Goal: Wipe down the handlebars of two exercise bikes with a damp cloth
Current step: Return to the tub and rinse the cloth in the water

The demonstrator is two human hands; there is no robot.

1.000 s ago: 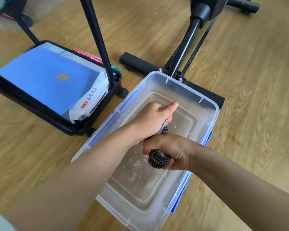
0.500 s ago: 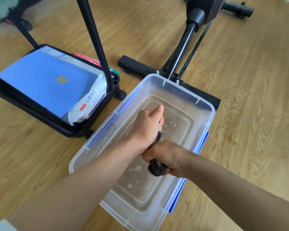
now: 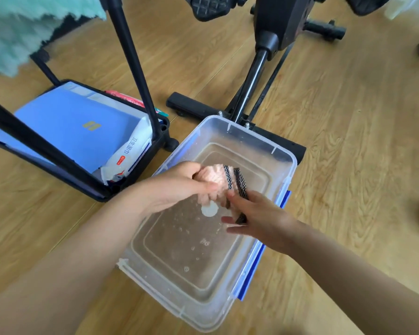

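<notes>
Over a clear plastic water tub (image 3: pixel 286 163), the left hand (image 3: pixel 179 187) grips a pink fluffy black-edged cloth (image 3: pixel 218 182); the right hand (image 3: pixel 259 218), at four o'clock, pinches its edge with loose fingers.

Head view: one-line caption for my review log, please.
Both hands, left and right, hold a pink cloth over a clear water tub beside an exercise bike's base.

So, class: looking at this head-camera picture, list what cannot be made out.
- Handlebars: cut off by the top edge; only the exercise bike frame shows.
- Cloth: partly hidden inside the left hand.
- Right hand: fingers blurred, so its grip is unclear.
- Water depth in the clear tub: indiscernible.
</notes>
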